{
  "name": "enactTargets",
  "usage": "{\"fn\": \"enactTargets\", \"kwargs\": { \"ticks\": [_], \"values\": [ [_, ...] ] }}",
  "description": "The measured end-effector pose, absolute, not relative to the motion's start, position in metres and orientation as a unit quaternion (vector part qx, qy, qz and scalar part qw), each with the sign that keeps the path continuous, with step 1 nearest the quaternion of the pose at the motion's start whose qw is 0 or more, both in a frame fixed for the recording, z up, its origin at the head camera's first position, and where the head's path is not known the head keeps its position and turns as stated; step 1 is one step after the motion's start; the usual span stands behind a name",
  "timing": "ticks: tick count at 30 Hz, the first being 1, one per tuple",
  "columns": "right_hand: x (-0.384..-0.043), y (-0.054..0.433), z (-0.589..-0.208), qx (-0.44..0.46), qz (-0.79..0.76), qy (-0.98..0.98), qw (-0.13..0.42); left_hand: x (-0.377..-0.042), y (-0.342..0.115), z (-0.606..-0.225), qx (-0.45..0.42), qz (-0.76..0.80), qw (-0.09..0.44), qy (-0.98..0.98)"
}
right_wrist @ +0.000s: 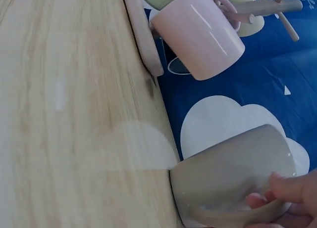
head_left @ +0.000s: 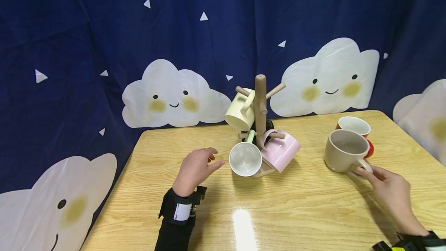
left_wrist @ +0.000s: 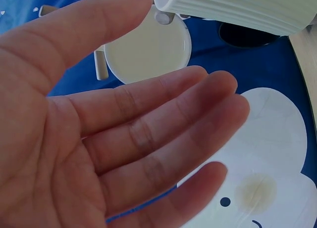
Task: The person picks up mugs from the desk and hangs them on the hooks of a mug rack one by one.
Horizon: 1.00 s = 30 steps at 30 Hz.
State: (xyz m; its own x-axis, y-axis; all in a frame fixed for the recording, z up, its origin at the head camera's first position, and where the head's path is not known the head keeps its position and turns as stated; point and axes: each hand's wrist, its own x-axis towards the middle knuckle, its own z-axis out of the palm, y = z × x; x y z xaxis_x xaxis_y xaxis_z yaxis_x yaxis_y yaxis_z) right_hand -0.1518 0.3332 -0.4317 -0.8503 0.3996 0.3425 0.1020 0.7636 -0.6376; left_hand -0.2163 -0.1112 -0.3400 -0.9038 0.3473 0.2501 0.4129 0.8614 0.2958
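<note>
My right hand (head_left: 393, 189) pinches the handle of a greyish-beige mug (head_left: 343, 152) at the right of the table. In the right wrist view, thumb and fingers close on that handle, and the mug (right_wrist: 228, 168) has its base at the tabletop. To the left, my left hand (head_left: 195, 169) has its fingers loosely extended and holds nothing. It is just left of a pale green mug (head_left: 245, 160) with a white inside, hanging from a wooden mug tree (head_left: 260, 107). A pink mug (head_left: 283, 150) and a cream-yellow mug (head_left: 240, 111) also hang there.
A red mug with a white inside (head_left: 353, 125) stands right behind the beige one, partly hidden, with a round red part (head_left: 370, 149) at its side. Something black (head_left: 270, 126) shows behind the tree's post. A dark blue curtain (head_left: 188, 42) hangs behind the wooden table (head_left: 296, 212).
</note>
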Motion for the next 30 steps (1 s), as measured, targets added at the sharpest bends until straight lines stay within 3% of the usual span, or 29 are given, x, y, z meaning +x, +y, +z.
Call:
{"fn": "enactTargets", "kwargs": {
  "ticks": [8, 19, 25, 30],
  "values": [
    [-0.146, 0.342, -0.415, -0.182, 0.515, -0.825, 0.146, -0.215, -0.113, -0.34, -0.193, -0.178, 0.093, -0.96],
    [-0.127, 0.314, -0.364, -0.089, 0.679, -0.68, 0.264, -0.214, -0.114, -0.336, -0.195, -0.179, 0.1, -0.959],
    [-0.117, 0.291, -0.349, 0.019, 0.715, -0.657, 0.24, -0.214, -0.114, -0.336, -0.195, -0.18, 0.106, -0.958],
    [-0.11, 0.268, -0.344, 0.041, 0.642, -0.738, 0.205, -0.213, -0.114, -0.336, -0.199, -0.183, 0.108, -0.957]
  ]
}}
